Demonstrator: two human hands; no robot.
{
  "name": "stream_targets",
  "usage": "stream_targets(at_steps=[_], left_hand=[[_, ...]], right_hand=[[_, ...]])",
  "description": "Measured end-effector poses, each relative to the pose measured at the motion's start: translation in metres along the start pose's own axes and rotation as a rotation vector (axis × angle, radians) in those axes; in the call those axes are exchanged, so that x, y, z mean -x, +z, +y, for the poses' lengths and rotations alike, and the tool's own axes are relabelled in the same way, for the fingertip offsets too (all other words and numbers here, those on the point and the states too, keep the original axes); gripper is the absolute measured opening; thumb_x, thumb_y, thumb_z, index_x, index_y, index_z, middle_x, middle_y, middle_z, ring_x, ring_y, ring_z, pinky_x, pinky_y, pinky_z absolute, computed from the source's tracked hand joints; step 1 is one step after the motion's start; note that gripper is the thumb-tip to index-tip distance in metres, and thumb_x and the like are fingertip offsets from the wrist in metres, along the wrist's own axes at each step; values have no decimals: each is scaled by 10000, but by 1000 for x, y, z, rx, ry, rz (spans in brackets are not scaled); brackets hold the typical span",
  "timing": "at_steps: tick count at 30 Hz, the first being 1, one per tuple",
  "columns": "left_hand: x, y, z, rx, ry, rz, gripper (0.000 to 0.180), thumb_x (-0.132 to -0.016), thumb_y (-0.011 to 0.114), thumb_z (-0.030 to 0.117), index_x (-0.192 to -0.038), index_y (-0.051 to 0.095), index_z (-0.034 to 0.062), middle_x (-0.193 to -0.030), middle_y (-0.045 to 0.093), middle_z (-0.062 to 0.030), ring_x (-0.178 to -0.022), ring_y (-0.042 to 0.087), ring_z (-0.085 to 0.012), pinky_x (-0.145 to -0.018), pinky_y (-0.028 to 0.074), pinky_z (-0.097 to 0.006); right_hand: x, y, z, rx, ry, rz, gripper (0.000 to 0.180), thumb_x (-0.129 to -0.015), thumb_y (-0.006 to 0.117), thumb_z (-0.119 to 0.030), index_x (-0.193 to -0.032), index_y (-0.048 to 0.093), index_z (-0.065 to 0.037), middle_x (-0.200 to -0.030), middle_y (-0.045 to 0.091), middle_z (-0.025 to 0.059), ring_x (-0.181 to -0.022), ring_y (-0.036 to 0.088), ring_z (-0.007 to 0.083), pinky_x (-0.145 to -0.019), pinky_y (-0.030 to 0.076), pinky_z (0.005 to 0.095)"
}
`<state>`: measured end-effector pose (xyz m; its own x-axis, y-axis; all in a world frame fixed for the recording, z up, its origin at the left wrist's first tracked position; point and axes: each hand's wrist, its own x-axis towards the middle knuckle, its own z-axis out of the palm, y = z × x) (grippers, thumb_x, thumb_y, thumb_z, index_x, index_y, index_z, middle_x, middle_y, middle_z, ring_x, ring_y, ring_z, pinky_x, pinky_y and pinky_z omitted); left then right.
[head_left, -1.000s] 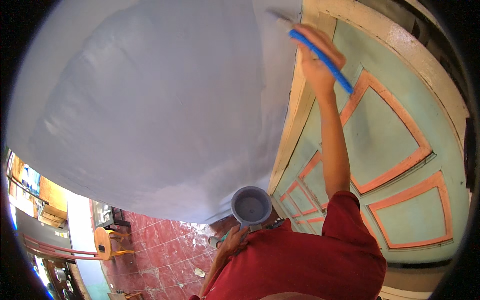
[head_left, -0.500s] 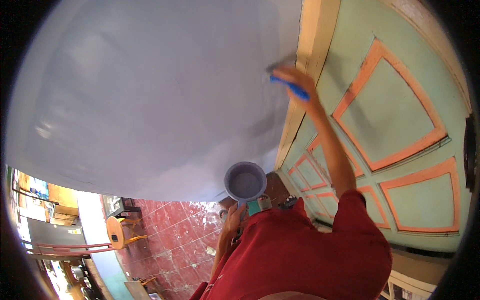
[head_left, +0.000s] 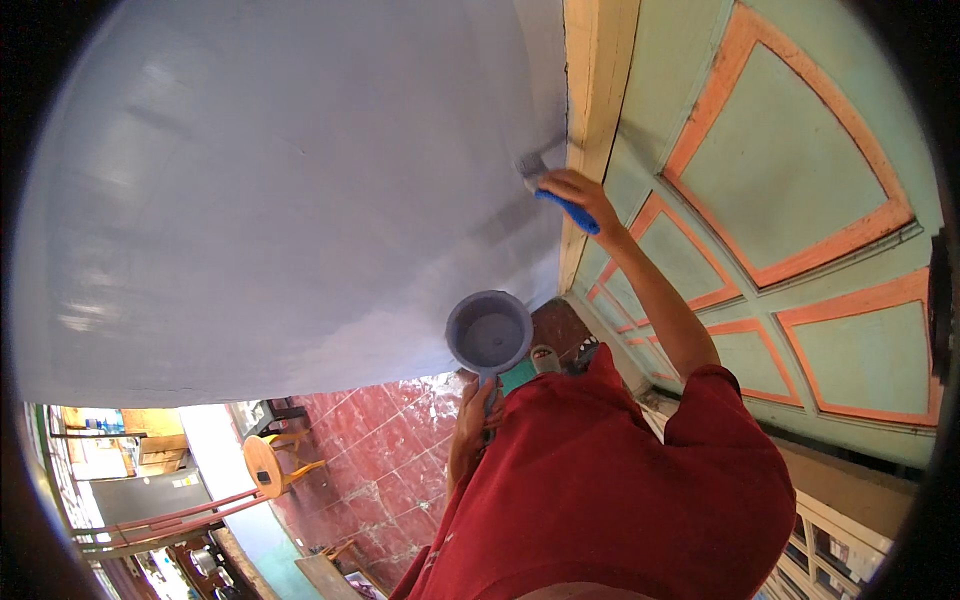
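Note:
My right hand [head_left: 577,193] grips a blue-handled paintbrush [head_left: 548,186], its bristles pressed on the pale lilac-grey wall [head_left: 280,190] right beside the yellow door frame [head_left: 592,110]. My left hand [head_left: 476,408] holds the handle of a round cup of grey-lilac paint [head_left: 489,332] low in front of my red shirt. The cup sits well below the brush, apart from the wall.
A mint-green door with orange panel trim [head_left: 790,190] fills the right side. Below lies a red tiled floor [head_left: 370,450] with a round wooden stool [head_left: 265,462] and red-and-wood rails at lower left. A foot in a sandal [head_left: 545,357] shows near the cup.
My right hand has brought the brush down along the wall edge beside the door frame. The paint cup has stayed nearly where it was.

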<state>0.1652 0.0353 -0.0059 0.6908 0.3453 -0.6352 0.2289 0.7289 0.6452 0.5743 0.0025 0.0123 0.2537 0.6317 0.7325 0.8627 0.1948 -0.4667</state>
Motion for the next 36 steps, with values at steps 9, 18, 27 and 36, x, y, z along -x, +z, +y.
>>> stream_targets(at_steps=[9,18,27,36], left_hand=[[5,4,7,-109,28,44,222,-1013,464,286,-1005,515,70,-583,436,3,-398,329,-72,-361,232,-228],[-3,2,12,-62,6,-16,240,-1008,487,298,-1002,525,61,-596,449,2,-400,346,-73,-360,245,-230],[-4,3,9,-52,9,10,220,-1027,439,274,-1034,508,66,-598,434,-2,-398,331,-63,-357,226,-216],[-5,-1,0,-104,29,44,229,-1019,456,281,-1020,516,60,-591,439,2,-395,326,-71,-350,231,-230]], right_hand=[[-128,-60,-65,140,-305,272,415,-775,651,45,-1177,669,-57,-1155,667,138,-1086,645,276,-938,530,348],[4,20,-9,118,-25,147,448,-806,627,17,-1227,644,-136,-1223,618,99,-1131,608,284,-984,510,372],[-69,-36,-20,44,-177,72,499,-767,622,45,-1230,647,-140,-1219,642,94,-1127,619,271,-980,506,349],[-206,-83,-110,251,-547,629,336,-774,619,74,-1066,699,-70,-1021,712,89,-946,687,250,-832,552,320]])
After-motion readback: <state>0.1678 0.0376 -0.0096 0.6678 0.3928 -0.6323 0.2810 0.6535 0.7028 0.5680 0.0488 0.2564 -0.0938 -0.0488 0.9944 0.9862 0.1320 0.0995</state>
